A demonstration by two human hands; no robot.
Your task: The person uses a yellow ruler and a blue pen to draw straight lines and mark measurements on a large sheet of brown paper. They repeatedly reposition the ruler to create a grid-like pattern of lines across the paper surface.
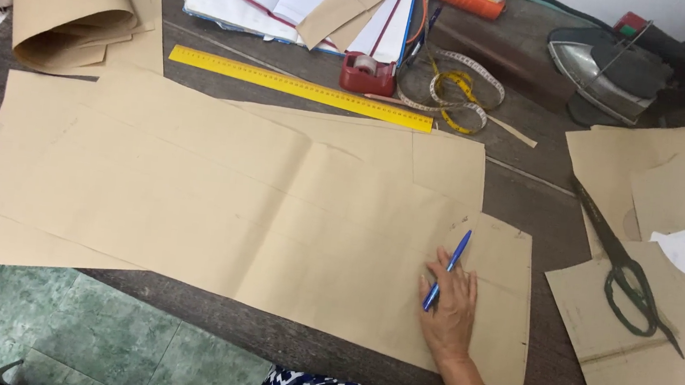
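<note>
— Nearest the near edge of the tabletop (527,189)?
— The right hand (449,307), flat on the long brown paper pattern (216,205), fingers (436,268) loosely closed round a blue pen (447,270) pointing toward the far edge.
— And the left hand?
— Out of sight.
— What else?
— Black scissors (624,266) on paper pieces near the right edge — a yellow ruler (298,88) beyond the pattern.

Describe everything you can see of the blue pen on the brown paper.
The blue pen is slim, plastic-looking, with a darker tip end. It lies slanted, its upper end pointing up and right, under the fingers of the right hand, which presses flat on the brown pattern paper near its right edge.
</note>
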